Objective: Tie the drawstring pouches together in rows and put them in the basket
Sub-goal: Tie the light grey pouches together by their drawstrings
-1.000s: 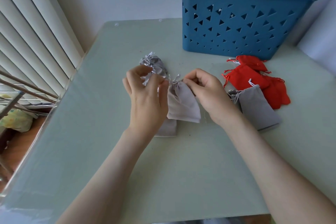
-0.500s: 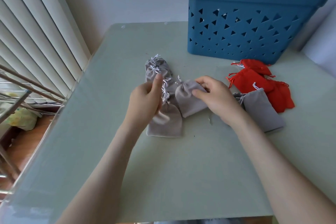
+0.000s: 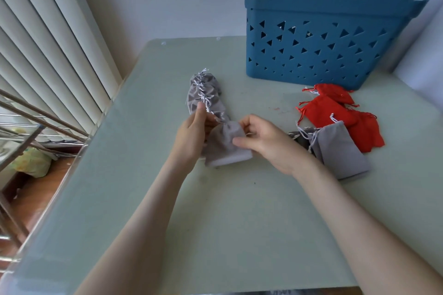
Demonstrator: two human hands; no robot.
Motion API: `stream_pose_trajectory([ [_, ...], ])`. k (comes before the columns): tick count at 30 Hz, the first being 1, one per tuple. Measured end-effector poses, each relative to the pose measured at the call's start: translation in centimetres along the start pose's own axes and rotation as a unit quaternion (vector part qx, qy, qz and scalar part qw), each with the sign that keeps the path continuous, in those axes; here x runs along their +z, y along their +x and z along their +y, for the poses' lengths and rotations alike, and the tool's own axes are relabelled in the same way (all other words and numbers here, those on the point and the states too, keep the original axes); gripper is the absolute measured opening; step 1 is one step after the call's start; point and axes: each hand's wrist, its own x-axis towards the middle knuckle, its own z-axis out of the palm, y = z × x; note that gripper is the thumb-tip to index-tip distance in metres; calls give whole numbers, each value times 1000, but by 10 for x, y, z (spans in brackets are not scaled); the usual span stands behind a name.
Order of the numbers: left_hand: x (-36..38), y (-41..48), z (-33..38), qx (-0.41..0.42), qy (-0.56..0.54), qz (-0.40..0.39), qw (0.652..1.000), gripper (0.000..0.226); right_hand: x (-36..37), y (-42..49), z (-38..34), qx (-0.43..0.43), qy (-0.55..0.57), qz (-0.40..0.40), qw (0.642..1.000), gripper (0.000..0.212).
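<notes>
Left hand [image 3: 191, 132] pinches the cords [image 3: 208, 105] at the near end of the row of grey pouches [image 3: 203, 93], which stretches away beyond it. Right hand [image 3: 266, 141] grips the end pouch [image 3: 225, 151] by its neck, between both hands; pull that knot snug, hands drawing apart, then go for the spare grey pouch [image 3: 340, 151] by the right wrist, red pouches [image 3: 335, 112] and basket [image 3: 323, 38] beyond

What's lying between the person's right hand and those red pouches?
Head view: a loose grey pouch lies there on the table, partly overlapping the red pouches, close beside the right hand.
</notes>
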Motion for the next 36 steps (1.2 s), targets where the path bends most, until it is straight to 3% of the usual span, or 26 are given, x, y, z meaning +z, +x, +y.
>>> stream_pose_trajectory([
  [2, 0, 1, 0, 13, 35, 12, 999, 48, 4, 2, 5, 7, -35, -1, 999, 24],
  [4, 0, 0, -3, 32, 146, 35, 988, 38, 6, 5, 10, 3, -100, 7, 995, 28],
  [7, 0, -1, -11, 116, 323, 51, 938, 19, 10, 6, 14, -20, -178, 30, 983, 33],
  [11, -1, 4, -14, 154, 344, 36, 925, 24, 2, 1, 1, -74, -261, 97, 958, 33],
  [16, 7, -3, -8, 220, 355, 74, 906, 26, -30, -9, -22, -55, -321, 145, 934, 17],
  [20, 26, -15, 8, 296, 381, 88, 871, 36, -66, -28, -41, -47, -385, 149, 909, 32],
  [24, 60, -40, 33, 282, 325, -43, 902, 28, -108, -48, -26, 41, -433, 175, 883, 41],
  [27, 88, -55, 35, 221, 343, -115, 906, 22, -117, -63, -8, 103, -446, 158, 875, 30],
  [29, 101, -63, 33, 185, 349, -136, 909, 20, -117, -71, -4, 84, -448, 172, 873, 16],
  [32, 111, -70, 30, 152, 356, -152, 909, 37, -116, -81, -10, 15, -429, 206, 880, 10],
  [36, 109, -75, 40, 168, 314, -108, 928, 47, -117, -90, -24, -67, -406, 209, 887, 7],
])
